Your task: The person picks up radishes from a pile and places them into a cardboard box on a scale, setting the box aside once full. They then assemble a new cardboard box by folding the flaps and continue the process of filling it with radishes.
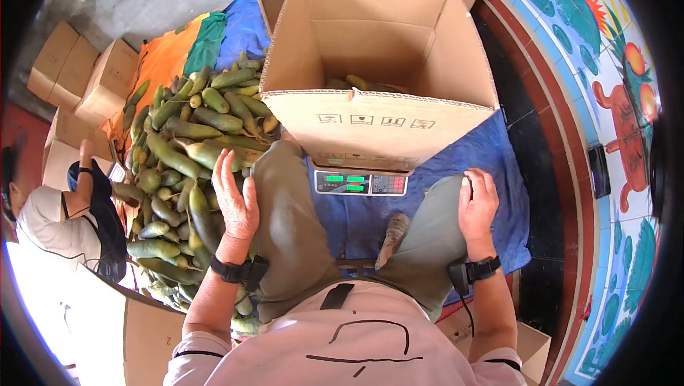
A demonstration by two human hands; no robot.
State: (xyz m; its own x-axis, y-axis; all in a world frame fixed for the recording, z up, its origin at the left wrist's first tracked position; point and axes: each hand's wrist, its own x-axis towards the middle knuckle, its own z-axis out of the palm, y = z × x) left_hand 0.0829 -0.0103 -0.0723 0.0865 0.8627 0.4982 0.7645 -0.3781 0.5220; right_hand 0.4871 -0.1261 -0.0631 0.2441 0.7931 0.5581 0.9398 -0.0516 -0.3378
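My left hand [237, 201] is raised beside my left knee with its fingers stretched out and nothing in it. It is close to a large heap of long green vegetables [171, 154] that look like green radishes. My right hand [478, 206] lies on my right knee, fingers loosely extended and holding nothing. Between my knees, a tall open cardboard box [377, 126] stands on a digital scale [361, 183] with lit green figures. Inside the box, a few of the green vegetables [356, 82] show low down; the box wall hides the rest.
A blue tarp [491, 165] covers the floor under the scale. More cardboard boxes [107, 79] stand at the left, and others behind the tall box. Another person [64, 222] sits at the far left beside the heap. A painted wall [605, 101] runs along the right.
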